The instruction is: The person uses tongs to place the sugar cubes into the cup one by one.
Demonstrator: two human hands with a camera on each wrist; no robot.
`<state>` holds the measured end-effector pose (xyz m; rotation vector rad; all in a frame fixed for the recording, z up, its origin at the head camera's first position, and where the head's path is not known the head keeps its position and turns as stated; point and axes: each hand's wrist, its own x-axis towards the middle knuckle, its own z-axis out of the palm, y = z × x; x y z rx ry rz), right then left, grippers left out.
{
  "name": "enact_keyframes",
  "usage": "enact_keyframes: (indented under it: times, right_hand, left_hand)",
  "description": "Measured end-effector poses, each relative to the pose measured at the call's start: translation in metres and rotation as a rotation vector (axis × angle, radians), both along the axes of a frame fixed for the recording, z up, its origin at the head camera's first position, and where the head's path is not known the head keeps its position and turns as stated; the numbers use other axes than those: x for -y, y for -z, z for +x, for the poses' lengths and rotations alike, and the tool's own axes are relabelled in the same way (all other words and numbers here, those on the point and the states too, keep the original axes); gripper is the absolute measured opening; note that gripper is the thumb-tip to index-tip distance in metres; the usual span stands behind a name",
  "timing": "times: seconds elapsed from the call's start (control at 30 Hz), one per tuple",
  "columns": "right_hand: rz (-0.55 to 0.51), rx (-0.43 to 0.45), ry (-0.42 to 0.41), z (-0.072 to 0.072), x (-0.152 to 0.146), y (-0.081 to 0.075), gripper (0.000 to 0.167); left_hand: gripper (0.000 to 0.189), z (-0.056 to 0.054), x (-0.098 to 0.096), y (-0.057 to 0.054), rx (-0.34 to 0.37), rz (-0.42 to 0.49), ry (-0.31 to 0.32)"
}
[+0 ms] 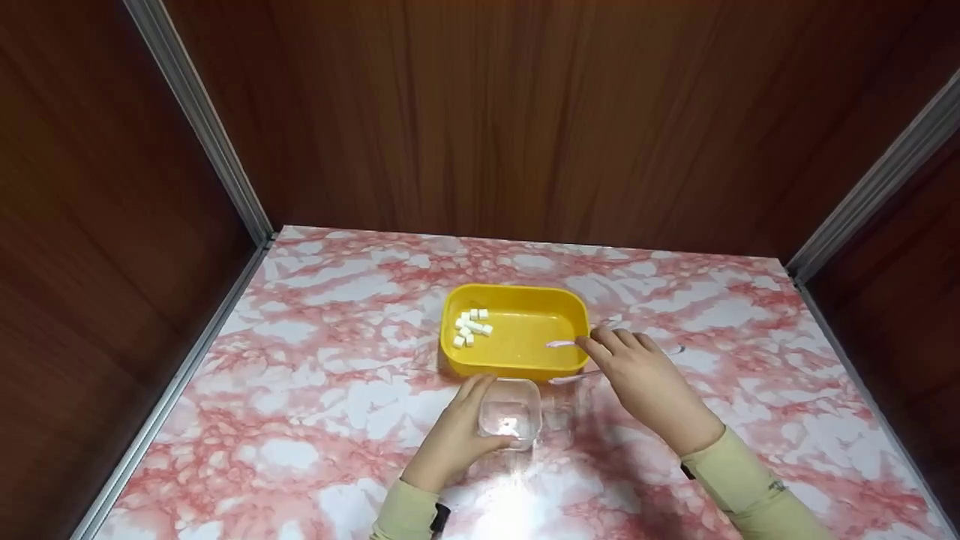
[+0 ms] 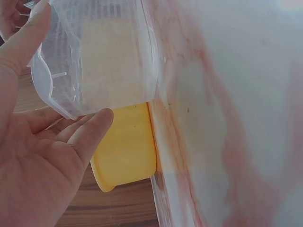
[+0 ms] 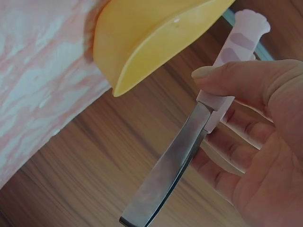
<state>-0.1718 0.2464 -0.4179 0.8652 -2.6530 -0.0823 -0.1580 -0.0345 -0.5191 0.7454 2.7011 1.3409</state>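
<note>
head view: left hand (image 1: pixel 452 439), lower centre, grips a clear plastic container (image 1: pixel 510 412); right hand (image 1: pixel 649 381), lower right, pinches pink-tipped tongs (image 3: pixel 195 120) (white cubes (image 1: pixel 477 328) in yellow tub (image 1: pixel 517 370)).

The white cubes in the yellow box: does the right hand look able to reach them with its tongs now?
Probably yes: the yellow box is open on top, and nothing visible stands between the tongs in the right hand and the white cubes at the left end.

Glare whitens the near tabletop (image 1: pixel 315 427); walls (image 1: pixel 480 120) dim.
</note>
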Motion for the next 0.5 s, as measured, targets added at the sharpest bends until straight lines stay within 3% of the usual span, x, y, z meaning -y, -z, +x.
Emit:
enact_keyframes:
  times: [0.2, 0.5]
  right_hand:
    - [-0.01, 0.0, -0.019, -0.008, 0.002, 0.0, 0.057]
    - [-0.042, 0.033, -0.008, -0.02, 0.005, 0.002, 0.057]
  left_hand:
    - [0.101, 0.0, 0.0, 0.0, 0.042, 0.007, -0.007]
    - [0.099, 0.0, 0.0, 0.0, 0.034, 0.018, -0.004]
